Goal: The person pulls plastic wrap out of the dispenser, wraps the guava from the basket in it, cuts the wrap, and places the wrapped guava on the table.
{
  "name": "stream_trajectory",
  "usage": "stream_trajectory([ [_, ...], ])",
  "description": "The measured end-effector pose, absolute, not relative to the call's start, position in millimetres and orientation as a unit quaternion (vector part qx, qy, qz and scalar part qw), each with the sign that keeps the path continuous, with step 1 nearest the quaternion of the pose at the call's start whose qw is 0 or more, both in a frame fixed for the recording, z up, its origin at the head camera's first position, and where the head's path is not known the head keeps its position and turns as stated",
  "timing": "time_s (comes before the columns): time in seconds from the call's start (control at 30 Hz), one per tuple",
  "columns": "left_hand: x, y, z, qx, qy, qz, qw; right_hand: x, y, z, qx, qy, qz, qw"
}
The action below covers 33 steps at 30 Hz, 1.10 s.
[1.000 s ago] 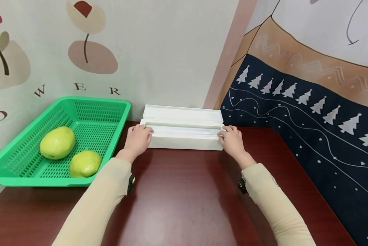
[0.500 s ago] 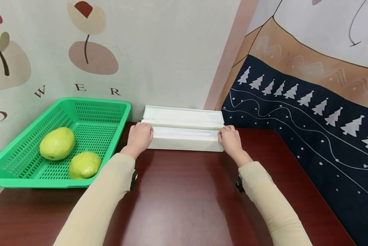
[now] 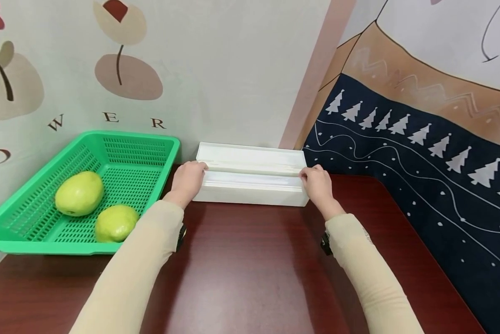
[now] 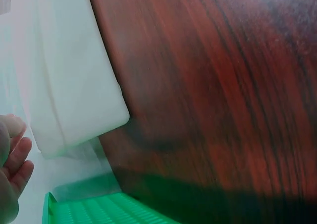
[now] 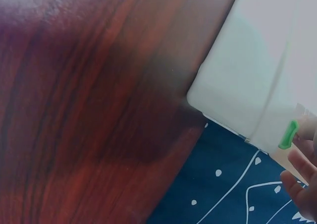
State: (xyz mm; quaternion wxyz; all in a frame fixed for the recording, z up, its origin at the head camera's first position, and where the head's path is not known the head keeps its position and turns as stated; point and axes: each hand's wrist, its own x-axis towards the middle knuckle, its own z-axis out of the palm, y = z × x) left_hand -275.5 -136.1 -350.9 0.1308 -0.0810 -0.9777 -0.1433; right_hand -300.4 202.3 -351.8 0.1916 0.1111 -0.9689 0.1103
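The fingers of the left hand (image 3: 187, 182) and right hand (image 3: 318, 186) are curled and pinch what seems to be a thin, clear plastic film (image 3: 254, 178) at either end of a long, white, rectangular box (image 3: 251, 195); the film's exact edges are hard to make out. The box stands along the back edge of the reddish-brown, wood-grained, glossy worktop (image 3: 250, 260), its white hinged lid (image 3: 251, 153) leaning back. The right wrist view shows a small green piece (image 5: 289, 135) beside the right hand's fingers. Across the worktop's back-left corner lies a green, slotted plastic basket (image 3: 66, 248) holding two rounded yellow-green fruits (image 3: 79, 193). Behind rises a pale wall covering (image 3: 216, 83) printed with flowers and the letters O, W, E, R. Along the worktop's right edge runs a navy covering (image 3: 400, 195) with white fir trees, winding lines and dots, a brown band (image 3: 433, 69) above.
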Motion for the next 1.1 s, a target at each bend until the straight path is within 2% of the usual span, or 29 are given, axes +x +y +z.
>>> stream_trajectory([
  [0.2,-279.6,-136.5,-349.9,-0.077,-0.981,-0.101,0.145,-306.8,200.6,-347.1,0.080,-0.972,0.109,0.191],
  [0.4,-283.5,-137.8,-349.3,-0.041,-0.984,-0.091,0.147,-313.0,197.9,-343.7,0.056,-0.981,0.096,0.160],
  [0.63,-287.5,-136.3,-348.3,0.011,-0.967,-0.221,0.126,-318.5,198.2,-341.5,0.029,-0.989,0.092,0.108],
  [0.83,-288.9,-134.2,-344.5,0.063,-0.923,-0.367,0.094,-325.4,199.7,-337.4,0.003,-0.961,0.264,0.087],
  [1.1,-291.9,-133.2,-338.6,0.148,-0.859,-0.488,0.054,-334.9,202.5,-329.4,-0.108,-0.862,0.495,-0.009],
])
